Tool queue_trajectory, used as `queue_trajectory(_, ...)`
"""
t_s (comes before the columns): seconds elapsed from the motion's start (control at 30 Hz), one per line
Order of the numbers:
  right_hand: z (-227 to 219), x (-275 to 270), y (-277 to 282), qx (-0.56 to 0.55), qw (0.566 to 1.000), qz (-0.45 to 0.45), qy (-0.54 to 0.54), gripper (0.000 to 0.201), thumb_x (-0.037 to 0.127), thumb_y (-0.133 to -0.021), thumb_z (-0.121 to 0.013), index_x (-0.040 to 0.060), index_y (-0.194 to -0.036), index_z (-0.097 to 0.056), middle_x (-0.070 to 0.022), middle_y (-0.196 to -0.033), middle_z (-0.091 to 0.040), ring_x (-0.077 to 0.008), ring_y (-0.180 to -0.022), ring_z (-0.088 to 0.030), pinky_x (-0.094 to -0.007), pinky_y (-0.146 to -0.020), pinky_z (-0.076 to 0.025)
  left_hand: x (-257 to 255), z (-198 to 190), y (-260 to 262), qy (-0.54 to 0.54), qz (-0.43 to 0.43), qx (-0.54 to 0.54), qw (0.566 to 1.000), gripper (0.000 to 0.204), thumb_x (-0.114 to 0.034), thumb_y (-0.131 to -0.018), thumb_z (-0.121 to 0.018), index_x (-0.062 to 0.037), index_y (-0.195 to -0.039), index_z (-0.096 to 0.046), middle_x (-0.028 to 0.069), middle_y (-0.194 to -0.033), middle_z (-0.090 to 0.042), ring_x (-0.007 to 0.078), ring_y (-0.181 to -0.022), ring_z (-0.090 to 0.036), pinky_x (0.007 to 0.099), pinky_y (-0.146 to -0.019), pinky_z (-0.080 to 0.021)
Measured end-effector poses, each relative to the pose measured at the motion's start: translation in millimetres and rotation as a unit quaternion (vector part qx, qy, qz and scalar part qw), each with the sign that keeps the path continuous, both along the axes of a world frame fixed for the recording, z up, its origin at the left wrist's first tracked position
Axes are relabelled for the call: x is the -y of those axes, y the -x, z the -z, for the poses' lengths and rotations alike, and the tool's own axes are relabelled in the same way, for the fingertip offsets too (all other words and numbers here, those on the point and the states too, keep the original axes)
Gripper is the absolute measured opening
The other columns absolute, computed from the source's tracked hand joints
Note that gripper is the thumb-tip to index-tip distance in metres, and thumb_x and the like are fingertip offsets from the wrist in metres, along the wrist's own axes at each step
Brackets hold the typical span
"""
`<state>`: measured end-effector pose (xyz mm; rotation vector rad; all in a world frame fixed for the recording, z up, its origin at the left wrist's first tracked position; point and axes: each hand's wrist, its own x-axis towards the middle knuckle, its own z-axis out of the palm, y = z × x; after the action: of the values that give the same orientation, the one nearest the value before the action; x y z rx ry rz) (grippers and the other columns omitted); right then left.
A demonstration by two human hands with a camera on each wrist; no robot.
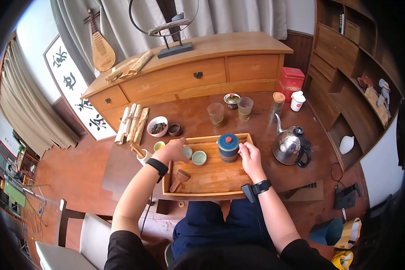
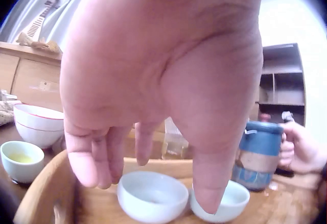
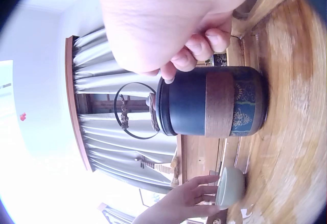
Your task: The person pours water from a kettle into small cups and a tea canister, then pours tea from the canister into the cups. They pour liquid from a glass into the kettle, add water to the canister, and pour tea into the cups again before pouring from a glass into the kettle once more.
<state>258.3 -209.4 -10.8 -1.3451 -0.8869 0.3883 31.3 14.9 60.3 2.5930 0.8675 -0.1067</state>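
My right hand grips the handle of a blue teapot with a brown band and a red knob on its lid. The teapot stands on a wooden tray. Over the tray's left side, my left hand reaches down with fingers extended about a pale green cup. Its thumb overlaps a second pale cup in the left wrist view, and its fingertips are close to the first cup's rim. Beyond the tray's left edge stands a cup with yellow tea.
A wooden brush lies on the tray. Behind stand a bowl of dark leaves, a small brown cup, two glasses and a lidded bowl. A steel kettle is at right, and a white tool holder at left.
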Motion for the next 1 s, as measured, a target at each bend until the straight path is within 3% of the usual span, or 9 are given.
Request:
queue_trajectory(0.07,1,0,-1,0.007,1.0,0.004,0.009,0.033,0.02,-0.101,-0.058,0.0007,-0.074,-0.056,0.0001,-0.062,-0.048,-0.0056,-0.061,-0.043,-0.0264,-0.055,-0.036,-13,-17,1,0.088,-0.072,-0.019,0.993,0.077,-0.031,-0.07,-0.086,0.0016,-0.132,-0.055,0.0203,-0.105,-0.072,0.0305,-0.1,-0.069,0.0378,-0.085,-0.055)
queue_trajectory(0.2,1,0,1,0.011,1.0,0.001,0.001,0.033,0.021,-0.101,-0.058,0.0005,-0.074,-0.056,-0.0005,-0.062,-0.048,-0.0061,-0.06,-0.043,-0.0269,-0.055,-0.036,-61,-13,10,-0.124,-0.19,-0.027,0.974,0.039,-0.029,-0.078,-0.076,0.0039,-0.098,-0.072,0.0253,-0.102,-0.071,0.0381,-0.099,-0.069,0.0424,-0.083,-0.056)
queue_trajectory(0.47,5,-2,-2,0.024,1.0,0.003,-0.005,0.033,0.021,-0.101,-0.057,-0.0001,-0.076,-0.057,-0.0034,-0.061,-0.052,-0.0084,-0.058,-0.045,-0.0282,-0.054,-0.038,-141,84,41,-0.125,-0.193,-0.08,0.97,0.053,-0.044,-0.084,-0.07,0.0003,-0.113,-0.072,0.0227,-0.107,-0.071,0.0362,-0.104,-0.068,0.0441,-0.091,-0.054)
queue_trajectory(0.53,4,-1,-2,0.024,1.0,0.006,-0.001,0.033,0.021,-0.101,-0.057,-0.0005,-0.076,-0.057,-0.0049,-0.06,-0.052,-0.009,-0.058,-0.047,-0.0285,-0.054,-0.038,-102,41,32,-0.15,-0.141,-0.125,0.971,0.042,-0.042,-0.083,-0.069,-0.0175,-0.117,-0.074,0.019,-0.107,-0.072,0.0355,-0.104,-0.068,0.0427,-0.091,-0.055)
queue_trajectory(0.6,1,0,-1,0.031,1.0,0.007,0.0,0.033,0.022,-0.101,-0.058,-0.001,-0.077,-0.058,-0.0068,-0.06,-0.054,-0.0098,-0.057,-0.049,-0.0292,-0.053,-0.039,-93,30,31,-0.164,-0.083,-0.228,0.956,0.055,-0.033,-0.088,-0.059,-0.0559,-0.137,-0.048,0.0168,-0.116,-0.069,0.0352,-0.105,-0.067,0.0425,-0.092,-0.054)
queue_trajectory(0.63,0,0,-1,0.028,1.0,0.01,-0.003,0.033,0.022,-0.101,-0.058,-0.001,-0.077,-0.058,-0.0068,-0.06,-0.054,-0.0098,-0.057,-0.049,-0.0292,-0.053,-0.039,-88,24,30,-0.167,-0.08,-0.23,0.955,0.055,-0.033,-0.088,-0.059,-0.0559,-0.137,-0.048,0.0168,-0.116,-0.069,0.0352,-0.105,-0.067,0.0425,-0.092,-0.054)
queue_trajectory(0.77,0,1,0,0.018,1.0,0.011,-0.006,0.032,0.022,-0.1,-0.058,-0.0014,-0.078,-0.059,-0.0079,-0.06,-0.055,-0.0105,-0.057,-0.05,-0.0296,-0.053,-0.039,-67,3,27,-0.103,-0.167,-0.078,0.977,0.049,-0.027,-0.067,-0.082,0.0116,-0.095,-0.071,0.0193,-0.075,-0.07,0.0248,-0.057,-0.069,0.0347,-0.051,-0.056)
queue_trajectory(0.87,-6,4,2,0.015,1.0,0.014,-0.006,0.032,0.022,-0.1,-0.059,-0.0015,-0.079,-0.059,-0.008,-0.061,-0.055,-0.0105,-0.057,-0.05,-0.0294,-0.054,-0.039,-63,-14,19,-0.04,-0.295,-0.087,0.951,0.05,-0.029,-0.068,-0.083,0.0128,-0.092,-0.07,0.0176,-0.075,-0.07,0.0248,-0.059,-0.069,0.0353,-0.052,-0.056)
queue_trajectory(1.0,-9,7,2,0.002,1.0,0.003,-0.006,0.033,0.023,-0.1,-0.059,-0.0012,-0.079,-0.059,-0.0077,-0.06,-0.055,-0.0107,-0.057,-0.049,-0.0292,-0.054,-0.039,-60,-50,0,-0.061,-0.237,-0.029,0.969,0.055,-0.031,-0.065,-0.087,0.0104,-0.097,-0.069,0.0153,-0.071,-0.068,0.022,-0.055,-0.068,0.034,-0.05,-0.054)
